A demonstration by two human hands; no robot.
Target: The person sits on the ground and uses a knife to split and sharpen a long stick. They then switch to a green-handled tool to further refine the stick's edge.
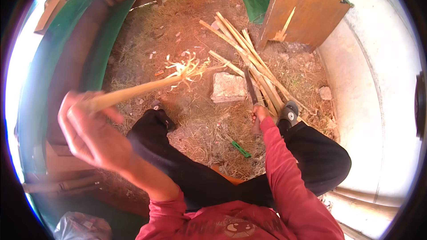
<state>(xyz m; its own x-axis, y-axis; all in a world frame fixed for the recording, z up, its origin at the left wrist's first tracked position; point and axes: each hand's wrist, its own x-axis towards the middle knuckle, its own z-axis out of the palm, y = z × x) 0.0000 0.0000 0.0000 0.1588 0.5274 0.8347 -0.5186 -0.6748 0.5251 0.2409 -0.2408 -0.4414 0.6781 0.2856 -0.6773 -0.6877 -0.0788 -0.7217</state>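
Note:
Raised at the left, my left hand (91,133) is closed around the thick end of a pale wooden stick (138,92); motion blurs the fingers. The stick points inward, and thin curled shavings (189,69) fan out at its far end. In front of my right knee, my right hand (259,113) grips the handle of a long dark-bladed knife (251,84). Its blade points away from me, between a pale stone block (228,88) and a pile of long peeled sticks (249,53). Blade and stick are apart.
A green-handled cutter (240,149) lies on the straw-strewn ground between my legs. Beyond the sticks stands a wooden panel (307,13) with green cloth. A pale wall (369,84) rises on the right, a green-edged bench (104,44) on the left. A plastic bag (82,226) sits lower left.

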